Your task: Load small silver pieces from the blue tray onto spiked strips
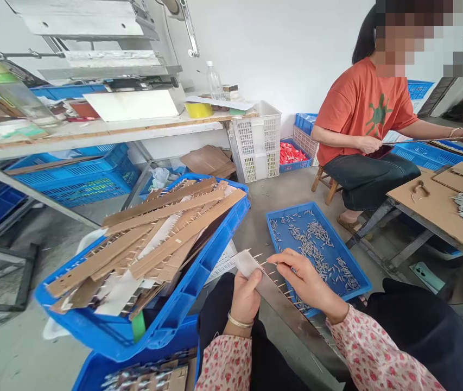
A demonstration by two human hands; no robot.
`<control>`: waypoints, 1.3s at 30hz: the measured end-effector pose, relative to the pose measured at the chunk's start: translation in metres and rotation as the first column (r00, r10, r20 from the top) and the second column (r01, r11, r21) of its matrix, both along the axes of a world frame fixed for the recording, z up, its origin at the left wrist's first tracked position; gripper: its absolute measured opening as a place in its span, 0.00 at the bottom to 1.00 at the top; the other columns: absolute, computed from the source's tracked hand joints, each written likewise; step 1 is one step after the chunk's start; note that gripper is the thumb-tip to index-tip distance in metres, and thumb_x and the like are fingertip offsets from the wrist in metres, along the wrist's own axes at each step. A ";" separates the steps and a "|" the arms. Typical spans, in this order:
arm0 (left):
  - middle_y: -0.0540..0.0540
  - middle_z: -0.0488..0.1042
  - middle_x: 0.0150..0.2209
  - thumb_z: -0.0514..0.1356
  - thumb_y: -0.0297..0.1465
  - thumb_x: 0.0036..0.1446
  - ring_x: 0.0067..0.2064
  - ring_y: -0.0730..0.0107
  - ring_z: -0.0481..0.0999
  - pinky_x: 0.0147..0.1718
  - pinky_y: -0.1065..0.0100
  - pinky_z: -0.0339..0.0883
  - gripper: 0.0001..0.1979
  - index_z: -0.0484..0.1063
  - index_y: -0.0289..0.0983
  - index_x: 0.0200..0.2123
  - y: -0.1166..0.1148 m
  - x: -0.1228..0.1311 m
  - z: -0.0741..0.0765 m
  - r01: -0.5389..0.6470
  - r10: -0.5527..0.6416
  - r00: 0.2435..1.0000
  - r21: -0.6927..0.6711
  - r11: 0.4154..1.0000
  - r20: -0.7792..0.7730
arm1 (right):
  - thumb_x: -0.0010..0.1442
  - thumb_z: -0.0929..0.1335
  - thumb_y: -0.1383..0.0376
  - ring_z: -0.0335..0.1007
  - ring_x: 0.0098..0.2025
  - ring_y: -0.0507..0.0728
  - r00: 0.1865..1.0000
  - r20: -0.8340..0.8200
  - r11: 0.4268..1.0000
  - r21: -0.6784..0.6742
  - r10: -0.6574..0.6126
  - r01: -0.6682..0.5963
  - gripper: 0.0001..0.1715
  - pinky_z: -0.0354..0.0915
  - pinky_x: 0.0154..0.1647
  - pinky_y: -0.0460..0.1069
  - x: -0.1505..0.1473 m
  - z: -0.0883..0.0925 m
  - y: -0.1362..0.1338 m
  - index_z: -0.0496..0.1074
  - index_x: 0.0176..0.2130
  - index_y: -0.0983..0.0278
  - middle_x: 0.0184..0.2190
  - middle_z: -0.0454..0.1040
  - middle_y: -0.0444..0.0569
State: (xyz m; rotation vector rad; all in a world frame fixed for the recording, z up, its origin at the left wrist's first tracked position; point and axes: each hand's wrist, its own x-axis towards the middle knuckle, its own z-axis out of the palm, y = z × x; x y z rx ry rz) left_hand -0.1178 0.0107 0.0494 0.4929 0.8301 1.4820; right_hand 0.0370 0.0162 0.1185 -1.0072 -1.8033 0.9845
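My left hand is closed round the near end of a long cardboard strip with thin metal pins sticking out along its edge. My right hand pinches at one of those pins near the strip's top end. The strip runs down to the right across my lap. Just beyond my hands a shallow blue tray on the floor holds several small loose metal pieces. To my left a tilted blue crate is piled with similar cardboard strips.
A person in an orange shirt sits on a stool at the right, handling a strip over a cardboard-topped table. A workbench with a machine stands at the left, with blue crates under it. A white crate stands behind.
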 end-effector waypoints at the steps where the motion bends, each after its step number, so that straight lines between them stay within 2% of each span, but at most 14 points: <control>1: 0.49 0.77 0.26 0.72 0.35 0.37 0.28 0.73 0.73 0.30 0.71 0.66 0.14 0.76 0.35 0.28 0.000 0.000 -0.001 -0.002 0.002 1.000 0.000 1.000 0.000 | 0.64 0.62 0.66 0.65 0.31 0.53 1.000 0.008 1.000 0.004 -0.026 0.026 0.10 0.62 0.34 0.47 -0.001 0.001 -0.001 0.71 0.42 0.61 0.30 0.69 0.45; 4: 0.50 0.76 0.25 0.73 0.34 0.37 0.27 0.73 0.72 0.29 0.71 0.66 0.15 0.76 0.35 0.28 0.000 0.000 -0.002 -0.006 0.006 1.000 -0.004 1.000 -0.011 | 0.60 0.66 0.68 0.65 0.30 0.52 0.996 0.037 0.996 0.035 -0.085 0.084 0.03 0.61 0.33 0.47 -0.004 0.002 -0.002 0.70 0.34 0.62 0.28 0.70 0.43; 6: 0.50 0.76 0.25 0.73 0.34 0.37 0.27 0.73 0.72 0.29 0.71 0.65 0.15 0.75 0.34 0.28 0.000 0.000 -0.002 -0.011 0.010 1.000 -0.007 1.000 -0.024 | 0.60 0.66 0.69 0.66 0.32 0.53 0.994 0.078 0.994 0.087 -0.078 0.071 0.06 0.61 0.34 0.47 -0.005 0.003 -0.002 0.69 0.30 0.62 0.28 0.71 0.43; 12: 0.49 0.77 0.26 0.72 0.33 0.37 0.28 0.71 0.73 0.31 0.69 0.66 0.15 0.75 0.35 0.30 -0.001 0.001 -0.003 -0.019 0.019 0.999 -0.009 1.000 -0.036 | 0.63 0.62 0.72 0.66 0.37 0.55 0.988 0.150 0.988 0.152 -0.043 0.020 0.08 0.62 0.39 0.49 -0.006 0.003 -0.004 0.68 0.36 0.62 0.33 0.70 0.47; 19: 0.49 0.77 0.26 0.73 0.32 0.37 0.27 0.72 0.73 0.29 0.71 0.66 0.15 0.75 0.34 0.29 -0.001 0.002 0.000 -0.027 0.026 0.998 -0.004 1.000 -0.057 | 0.56 0.63 0.73 0.66 0.32 0.53 0.985 0.102 0.990 0.046 -0.136 0.132 0.08 0.63 0.34 0.47 -0.012 -0.002 -0.002 0.61 0.34 0.61 0.29 0.67 0.42; 25: 0.50 0.78 0.25 0.72 0.33 0.37 0.27 0.72 0.73 0.29 0.70 0.66 0.15 0.76 0.35 0.30 -0.002 0.003 0.004 -0.012 0.012 0.998 0.007 1.000 -0.054 | 0.54 0.63 0.73 0.66 0.30 0.52 0.978 0.063 0.979 0.050 -0.201 0.198 0.09 0.63 0.33 0.47 -0.013 -0.001 -0.003 0.59 0.33 0.61 0.28 0.66 0.42; 33: 0.49 0.78 0.27 0.73 0.32 0.36 0.28 0.71 0.74 0.30 0.70 0.66 0.15 0.75 0.34 0.30 -0.004 0.003 -0.002 0.007 -0.006 0.995 0.008 1.000 -0.103 | 0.53 0.64 0.73 0.68 0.29 0.52 0.981 0.078 0.984 -0.010 -0.176 0.177 0.10 0.64 0.32 0.46 -0.015 -0.001 -0.005 0.60 0.35 0.60 0.27 0.68 0.40; 39: 0.50 0.78 0.26 0.73 0.32 0.36 0.28 0.70 0.74 0.31 0.69 0.67 0.15 0.75 0.35 0.30 -0.004 0.003 0.003 -0.016 0.017 0.997 0.006 1.000 -0.077 | 0.54 0.69 0.69 0.70 0.30 0.52 0.993 -0.041 0.988 -0.103 -0.115 0.110 0.05 0.66 0.34 0.46 -0.012 -0.006 -0.004 0.67 0.32 0.62 0.27 0.73 0.42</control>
